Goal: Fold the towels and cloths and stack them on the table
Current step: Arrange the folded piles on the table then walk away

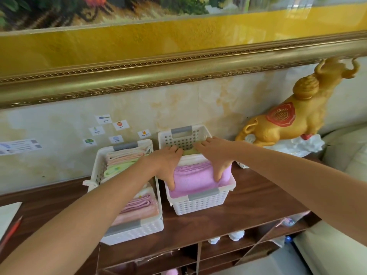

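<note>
Two white perforated baskets stand side by side on a dark wooden table [248,197]. The right basket [200,203] holds a folded pink towel [194,179] with white and yellowish cloths behind it. My left hand [166,161] and my right hand [216,153] both reach into this basket and grip the stack of cloths from its two sides, thumbs on the pink towel. The left basket [137,229] holds several folded pink, peach and green cloths [123,161], partly hidden by my left forearm.
A golden bull figurine [288,116] stands on the table at the right. Small picture cards [117,130] are stuck on the wall behind. A paper and red pencil [12,229] lie at the left edge. Open shelves with shoes [228,237] sit below.
</note>
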